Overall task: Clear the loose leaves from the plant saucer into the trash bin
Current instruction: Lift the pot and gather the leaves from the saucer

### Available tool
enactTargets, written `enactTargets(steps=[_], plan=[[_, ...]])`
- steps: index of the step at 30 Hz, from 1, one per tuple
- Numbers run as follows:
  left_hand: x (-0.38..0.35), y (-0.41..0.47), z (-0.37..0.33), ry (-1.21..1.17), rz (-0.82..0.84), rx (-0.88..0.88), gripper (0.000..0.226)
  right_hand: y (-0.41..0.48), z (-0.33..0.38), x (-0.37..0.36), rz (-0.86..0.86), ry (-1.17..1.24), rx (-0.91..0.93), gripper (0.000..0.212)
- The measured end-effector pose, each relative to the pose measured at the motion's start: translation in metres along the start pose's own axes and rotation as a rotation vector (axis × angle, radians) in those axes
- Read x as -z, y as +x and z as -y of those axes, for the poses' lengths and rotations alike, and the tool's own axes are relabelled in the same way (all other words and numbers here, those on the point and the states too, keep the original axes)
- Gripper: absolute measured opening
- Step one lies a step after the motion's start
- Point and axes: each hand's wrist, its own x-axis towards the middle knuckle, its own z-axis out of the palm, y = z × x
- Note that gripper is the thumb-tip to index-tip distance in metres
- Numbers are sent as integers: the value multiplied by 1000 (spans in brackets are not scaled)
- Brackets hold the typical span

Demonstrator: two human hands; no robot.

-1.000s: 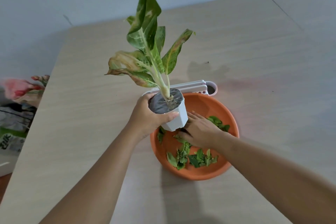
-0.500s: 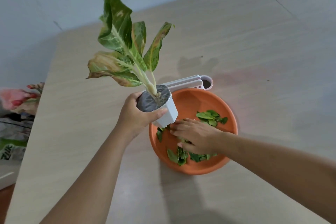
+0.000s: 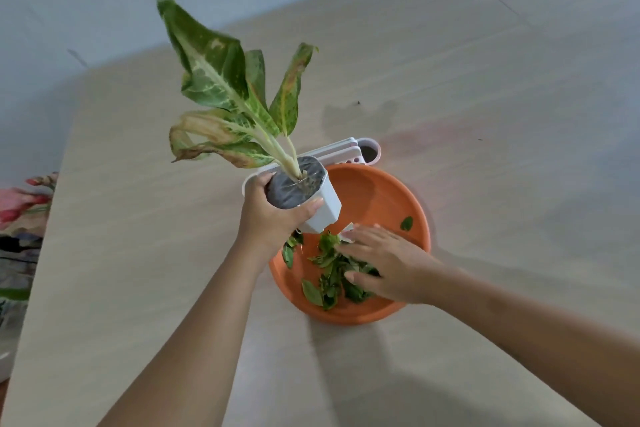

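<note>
An orange plant saucer (image 3: 379, 198) sits on the wooden table. Several loose green leaves (image 3: 329, 282) lie heaped in its near-left part, and one small leaf (image 3: 406, 223) lies apart near the right rim. My left hand (image 3: 273, 218) grips a white plant pot (image 3: 323, 210) with a variegated plant (image 3: 228, 97), holding it tilted left above the saucer's left edge. Inside the saucer my right hand (image 3: 388, 262) lies flat, fingers spread, on top of the leaf pile. A small white object pokes out at its fingertips. A white bin (image 3: 346, 152) stands just behind the saucer.
The pale wooden table (image 3: 485, 97) stretches far to the right and back. Its left edge runs diagonally, with pink flowers (image 3: 20, 201) and bags (image 3: 17, 263) below on the floor. A grey wall rises at the back.
My left hand has lifted and tilted the pot further left, off the saucer. My right hand has swept the leaves from the far right of the saucer toward the near-left pile.
</note>
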Motion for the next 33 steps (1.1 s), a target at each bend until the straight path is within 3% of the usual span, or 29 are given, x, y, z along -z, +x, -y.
enactTargets(steps=[3, 7, 9, 12, 14, 17, 21, 23, 27, 33], plan=[[-18, -1, 0, -2, 2, -35, 74, -4, -11, 3, -69, -54, -241, 68], [-38, 1, 10, -11, 14, -23, 79, -15, -4, 3, 119, 9, -89, 68], [-45, 0, 14, 17, 5, -4, 89, -19, -3, 4, 73, 36, -72, 64], [-53, -4, 17, 1, -7, -16, 82, -17, -12, 9, -85, -149, -180, 62], [-60, -5, 18, -2, -12, -37, 78, -19, -14, 10, -20, -212, -201, 62], [-65, -7, 20, -3, -11, -58, 88, -28, -4, 5, 104, -37, -147, 59], [-60, -14, 31, 145, -9, -50, 117, -44, -1, -11, -163, -76, -126, 54], [-50, -16, 43, 378, 5, -104, 109, -57, -2, -27, -271, -71, -229, 57], [-41, -24, 61, 770, 284, -125, 95, -83, 5, -67, -379, -66, -335, 65], [-48, -50, 67, 778, 385, -208, 70, -87, 7, -77, -442, -70, -443, 71]])
